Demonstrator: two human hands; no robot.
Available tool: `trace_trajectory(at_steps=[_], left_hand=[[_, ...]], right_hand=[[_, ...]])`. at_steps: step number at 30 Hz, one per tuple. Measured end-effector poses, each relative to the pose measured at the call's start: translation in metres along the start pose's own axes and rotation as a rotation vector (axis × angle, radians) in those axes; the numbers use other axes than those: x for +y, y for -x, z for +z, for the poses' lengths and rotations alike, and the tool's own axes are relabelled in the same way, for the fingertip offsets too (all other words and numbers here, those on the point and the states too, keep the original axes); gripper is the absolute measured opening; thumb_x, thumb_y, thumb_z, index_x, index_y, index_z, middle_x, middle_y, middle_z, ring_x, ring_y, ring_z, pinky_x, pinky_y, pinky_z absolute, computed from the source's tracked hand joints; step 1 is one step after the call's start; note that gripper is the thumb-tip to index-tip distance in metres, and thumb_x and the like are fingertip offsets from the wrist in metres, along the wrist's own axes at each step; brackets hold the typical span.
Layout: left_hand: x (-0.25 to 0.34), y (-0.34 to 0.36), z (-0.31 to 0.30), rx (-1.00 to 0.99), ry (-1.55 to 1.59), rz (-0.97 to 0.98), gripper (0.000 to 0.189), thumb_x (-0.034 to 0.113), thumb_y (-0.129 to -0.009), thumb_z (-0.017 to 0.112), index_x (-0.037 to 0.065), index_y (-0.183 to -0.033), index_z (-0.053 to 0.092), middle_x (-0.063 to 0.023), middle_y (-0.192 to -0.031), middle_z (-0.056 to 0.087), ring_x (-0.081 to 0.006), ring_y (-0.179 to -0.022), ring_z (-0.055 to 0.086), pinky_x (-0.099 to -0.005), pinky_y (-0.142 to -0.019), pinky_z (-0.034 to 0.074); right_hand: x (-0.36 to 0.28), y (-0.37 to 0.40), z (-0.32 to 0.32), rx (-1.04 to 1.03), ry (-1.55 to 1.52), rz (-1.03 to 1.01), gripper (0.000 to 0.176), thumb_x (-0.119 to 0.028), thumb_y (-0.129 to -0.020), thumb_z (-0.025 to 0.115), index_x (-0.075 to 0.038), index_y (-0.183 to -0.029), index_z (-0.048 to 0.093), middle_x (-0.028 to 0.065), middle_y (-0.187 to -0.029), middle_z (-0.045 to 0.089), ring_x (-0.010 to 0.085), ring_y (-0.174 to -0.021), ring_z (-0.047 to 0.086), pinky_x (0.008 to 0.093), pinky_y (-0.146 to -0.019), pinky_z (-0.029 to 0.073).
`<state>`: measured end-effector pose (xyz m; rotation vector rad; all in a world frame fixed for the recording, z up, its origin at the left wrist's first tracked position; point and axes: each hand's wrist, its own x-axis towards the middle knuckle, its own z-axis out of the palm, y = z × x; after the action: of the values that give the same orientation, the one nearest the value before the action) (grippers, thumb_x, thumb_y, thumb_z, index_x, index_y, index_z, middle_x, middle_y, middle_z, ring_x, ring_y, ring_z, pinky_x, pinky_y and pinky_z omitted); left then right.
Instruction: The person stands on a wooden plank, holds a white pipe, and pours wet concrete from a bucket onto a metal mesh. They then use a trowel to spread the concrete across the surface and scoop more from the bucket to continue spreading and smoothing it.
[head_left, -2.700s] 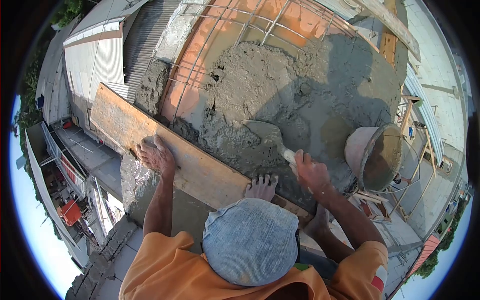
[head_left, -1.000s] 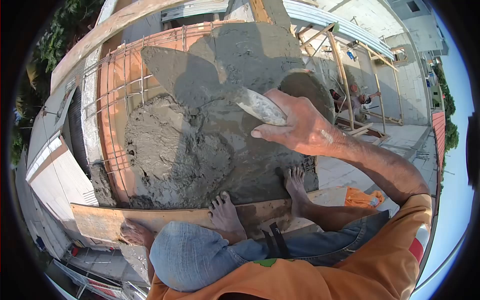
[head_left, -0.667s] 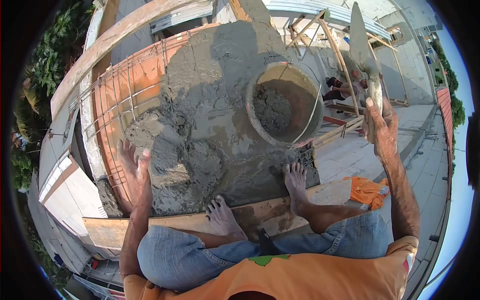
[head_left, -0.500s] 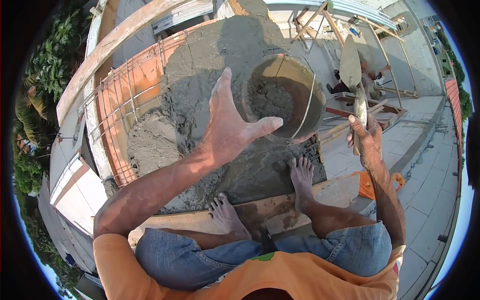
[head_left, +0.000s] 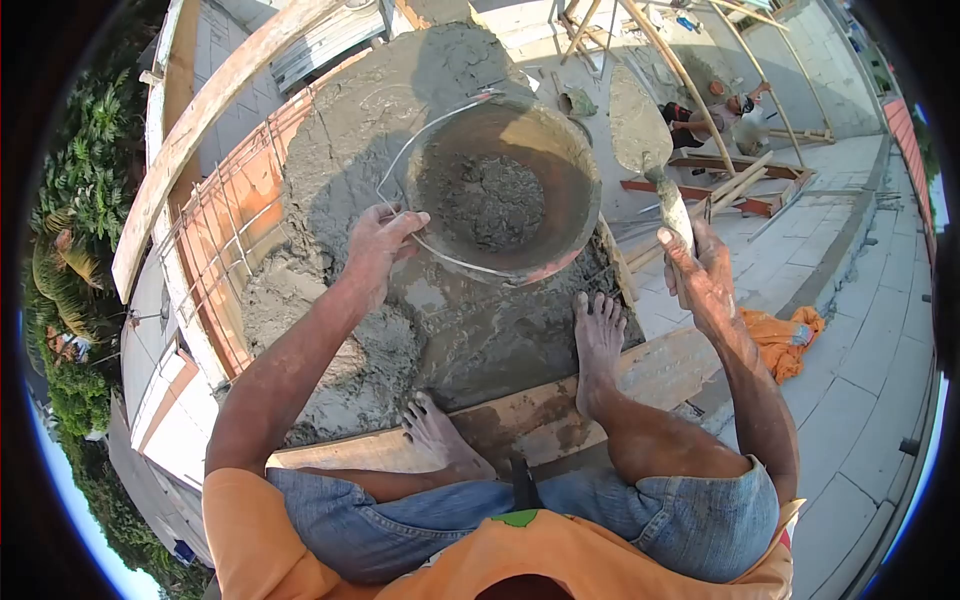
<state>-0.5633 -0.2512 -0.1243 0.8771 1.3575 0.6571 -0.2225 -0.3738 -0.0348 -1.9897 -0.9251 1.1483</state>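
My left hand is closed around the wire handle of a bucket, at the bucket's left side. The bucket stands on wet mortar, with some grey mortar at its bottom. My right hand grips a trowel by its pale handle, to the right of the bucket. The trowel blade points up and away from me and has grey mortar on it. Wet mortar spreads under the bucket and in front of my bare feet.
A wooden board runs along the near edge by my feet. Steel bars and a curved timber lie to the left. An orange cloth lies at the right. Below, a person is near wooden props.
My left hand, spread open before, has closed on the bucket's handle, which has swung from the right side to the left. The bucket appears larger and nearer. The trowel stays in my right hand.
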Motion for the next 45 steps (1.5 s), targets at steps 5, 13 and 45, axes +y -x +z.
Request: trace_trajectory(at_steps=[5,13,45], left_hand=[[-0.011,-0.017,0.012,-0.073,0.163,-0.069,0.020,0.005,-0.077,0.067,0.007,-0.090,0.053,-0.0011,-0.081,0.058,-0.0109,-0.073,0.056,-0.0286,-0.072,0.048],[0.073,0.018,0.034,-0.012,0.386,0.200,0.008,-0.003,-0.069,0.059,0.005,-0.073,0.060,-0.0018,-0.072,0.059,-0.0099,-0.068,0.053,-0.0256,-0.066,0.044],[0.097,0.009,-0.019,-0.062,0.226,0.401,0.012,-0.005,-0.071,0.066,0.005,-0.076,0.061,-0.0011,-0.074,0.062,-0.0090,-0.067,0.056,-0.0240,-0.071,0.045]], right_hand=[[-0.011,0.006,-0.005,-0.154,0.191,0.020,0.036,-0.028,-0.085,0.069,-0.002,-0.103,0.051,0.0034,-0.067,0.053,0.0084,-0.057,0.049,0.0254,-0.049,0.040],[-0.016,0.003,0.007,-0.060,0.869,-0.476,0.038,-0.029,-0.089,0.061,-0.001,-0.112,0.050,0.0225,-0.087,0.062,0.0414,-0.084,0.064,0.0485,-0.069,0.051],[-0.084,-0.004,0.119,-0.048,1.284,-1.116,0.048,-0.009,-0.077,0.062,0.008,-0.120,0.050,0.0143,-0.080,0.059,0.0252,-0.065,0.066,0.0326,-0.053,0.054]])
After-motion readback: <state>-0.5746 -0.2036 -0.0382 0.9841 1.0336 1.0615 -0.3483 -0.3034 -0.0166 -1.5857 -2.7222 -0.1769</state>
